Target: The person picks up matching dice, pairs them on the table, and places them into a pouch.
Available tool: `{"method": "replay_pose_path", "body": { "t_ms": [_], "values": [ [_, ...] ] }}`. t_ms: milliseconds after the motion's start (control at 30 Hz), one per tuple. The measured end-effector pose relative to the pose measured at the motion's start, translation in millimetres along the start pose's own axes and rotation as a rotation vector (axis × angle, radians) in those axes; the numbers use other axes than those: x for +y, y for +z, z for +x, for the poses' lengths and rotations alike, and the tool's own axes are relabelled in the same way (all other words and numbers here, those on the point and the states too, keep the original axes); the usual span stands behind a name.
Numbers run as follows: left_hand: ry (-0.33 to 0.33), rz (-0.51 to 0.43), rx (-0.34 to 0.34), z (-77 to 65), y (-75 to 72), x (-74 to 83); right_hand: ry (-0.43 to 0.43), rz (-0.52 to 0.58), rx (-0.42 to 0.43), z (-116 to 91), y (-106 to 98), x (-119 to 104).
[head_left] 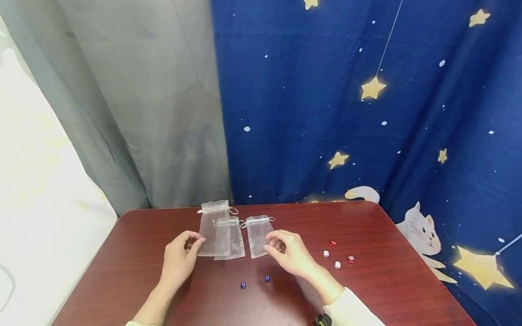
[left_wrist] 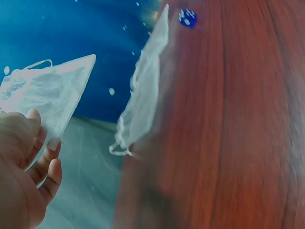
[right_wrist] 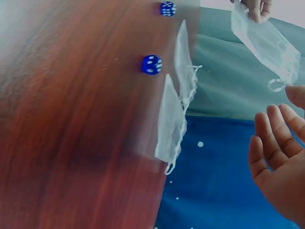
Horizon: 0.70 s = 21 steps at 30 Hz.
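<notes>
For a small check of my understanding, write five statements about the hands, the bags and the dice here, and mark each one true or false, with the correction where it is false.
1. The left hand pinches a sheer bag. True.
2. All dice are inside bags. False: the two blue dice, two white dice and two red dice lie on the table.
3. The right hand holds no bag. True.
4. Only one bag is visible. False: two more bags lie on the table.
5. In the head view, the red dice are left of the blue dice. False: they are to the right.
</notes>
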<state>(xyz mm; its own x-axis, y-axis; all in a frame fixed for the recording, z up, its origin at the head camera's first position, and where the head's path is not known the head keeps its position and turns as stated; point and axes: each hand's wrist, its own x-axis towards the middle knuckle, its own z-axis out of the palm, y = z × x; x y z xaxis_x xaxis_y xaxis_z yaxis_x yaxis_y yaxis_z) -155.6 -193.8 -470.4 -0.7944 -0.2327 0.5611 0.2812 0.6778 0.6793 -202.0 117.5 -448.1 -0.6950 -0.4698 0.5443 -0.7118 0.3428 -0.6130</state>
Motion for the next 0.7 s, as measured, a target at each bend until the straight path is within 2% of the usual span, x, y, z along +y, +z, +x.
{"method": "replay_pose_path", "body": {
  "t_ms": [167, 367, 533, 700],
  "values": [
    [-0.007, -0.082, -0.020, -0.4, 2.7, 14.1, -0.005, 0.012, 0.025, 4.1, -1.0, -6.5],
    [0.040, -0.166, -0.041, -4.3, 6.2, 23.4, 0.002, 0.028, 0.045, 9.1, -3.7, -14.0],
    [0.073, -0.241, -0.071, -6.1, 8.9, 33.4, 0.045, 0.064, 0.075, 14.3, -8.1, -20.0],
    [0.107, -0.264, -0.086, -7.0, 12.8, 45.8, 0.058, 0.104, 0.105, 19.9, -10.7, -24.2]
  ]
}}
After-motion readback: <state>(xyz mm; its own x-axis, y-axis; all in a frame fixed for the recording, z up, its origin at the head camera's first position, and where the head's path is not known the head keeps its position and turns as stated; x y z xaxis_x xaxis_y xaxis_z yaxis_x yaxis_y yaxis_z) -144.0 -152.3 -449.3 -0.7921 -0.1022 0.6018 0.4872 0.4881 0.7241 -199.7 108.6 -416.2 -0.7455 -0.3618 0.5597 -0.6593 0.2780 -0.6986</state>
